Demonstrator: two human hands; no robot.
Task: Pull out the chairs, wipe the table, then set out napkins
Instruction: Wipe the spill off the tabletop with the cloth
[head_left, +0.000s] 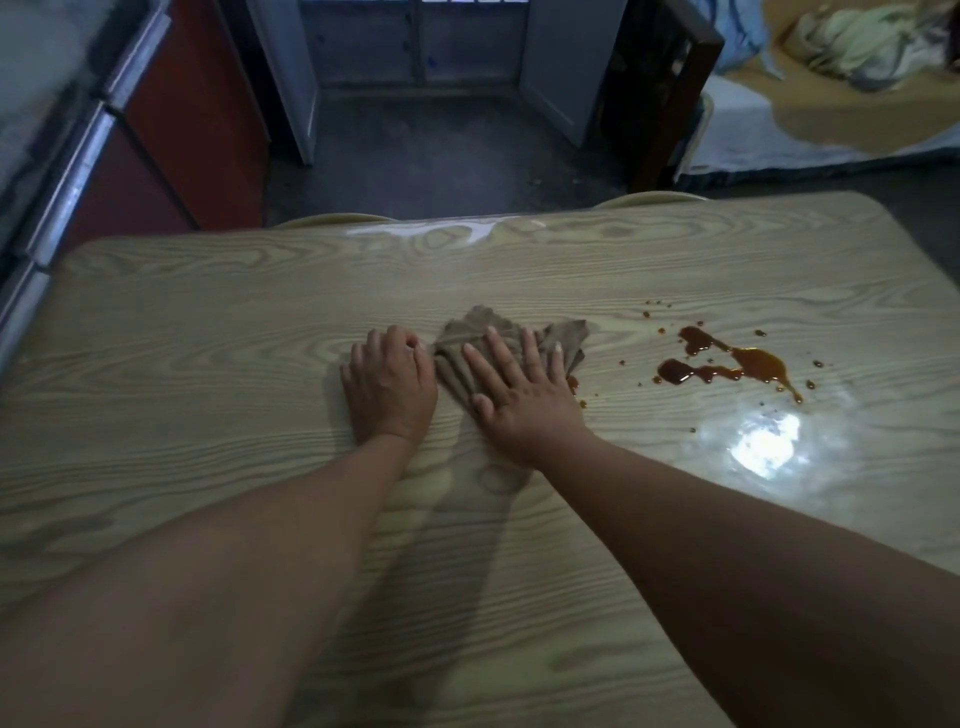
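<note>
1 light wood-grain laminate surface (208, 322) with rounded corners fills the view. 1 crumpled grey-brown cleaning cloth (467, 338) lies near the middle of it. 2 bare hands are on the surface. The right hand (524, 395) lies flat on the cloth, fingers (501, 353) spread and pressing down. The left hand (389, 384) sits just beside the cloth's left edge, palm down, fingers curled under; I cannot tell whether they pinch the cloth. 1 large brown sticky liquid spill (727, 364) lies right of the cloth, apart from it, with about a dozen small droplets scattered around; 2 small drops (574, 387) sit just beside the right hand. 1 bright glare patch (763, 441) shows nearer the right edge.

Far edge: 2 pale curved chair backs (332, 221) peek just above it, 1 left of centre, 1 toward the right. The left half of the surface is bare, as is the near strip under the forearms. Beyond the far edge, open dark floor (415, 150) runs to a grey door. Red cabinet fronts with metal rails (171, 119) stand close to the left edge. 1 dark wooden frame (670, 104) stands at far right.
</note>
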